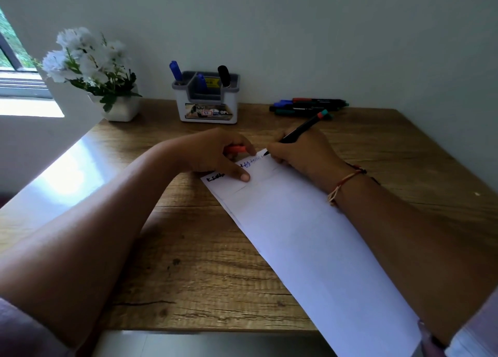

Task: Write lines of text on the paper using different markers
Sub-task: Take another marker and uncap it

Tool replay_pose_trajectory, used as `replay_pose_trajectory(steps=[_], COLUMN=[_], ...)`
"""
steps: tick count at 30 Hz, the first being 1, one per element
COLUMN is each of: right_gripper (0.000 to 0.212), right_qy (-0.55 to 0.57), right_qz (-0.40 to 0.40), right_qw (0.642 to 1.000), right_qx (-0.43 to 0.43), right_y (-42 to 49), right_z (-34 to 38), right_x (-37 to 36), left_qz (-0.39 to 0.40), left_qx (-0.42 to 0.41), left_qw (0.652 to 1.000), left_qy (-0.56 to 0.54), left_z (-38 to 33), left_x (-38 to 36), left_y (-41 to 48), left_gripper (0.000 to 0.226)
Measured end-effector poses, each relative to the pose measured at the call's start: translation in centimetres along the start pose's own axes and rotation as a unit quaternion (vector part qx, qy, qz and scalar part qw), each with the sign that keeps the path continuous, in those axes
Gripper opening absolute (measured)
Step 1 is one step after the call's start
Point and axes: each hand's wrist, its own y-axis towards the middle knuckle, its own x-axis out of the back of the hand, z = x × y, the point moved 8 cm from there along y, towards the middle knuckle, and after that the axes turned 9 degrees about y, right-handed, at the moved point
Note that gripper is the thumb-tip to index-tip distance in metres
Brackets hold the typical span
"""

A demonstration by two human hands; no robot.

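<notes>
You've got one paper (310, 238) on one wooden desk (188, 249). Three markers stand in the one organizer (206, 106), a small pile of markers (310, 105) lies at the back, too bunched to count, one marker (301, 129) is in hand, plus one flower pot (121, 108).

The paper (310, 235) lies under both hands' fingers (244, 177), the holder (206, 106) and loose markers (307, 105) beyond them.

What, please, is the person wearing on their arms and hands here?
Both forearms are bare. The right wrist carries a thin thread bracelet in red and pale strands. A light pinkish sleeve shows at the left elbow, and a pale sleeve at the right.
</notes>
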Motion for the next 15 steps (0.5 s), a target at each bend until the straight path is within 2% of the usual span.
replay_pose_trajectory(steps=[15], right_gripper=[0.021], right_qy=[-0.002], right_qz=[0.001], right_qw=[1.000], right_qx=[-0.003], right_y=[-0.16], right_z=[0.22], right_x=[0.11], left_qz=[-0.002], left_qx=[-0.005], left_qw=[1.000], left_qy=[-0.002], left_z=[-0.11], left_x=[0.04], left_y=[-0.03], left_gripper=[0.054])
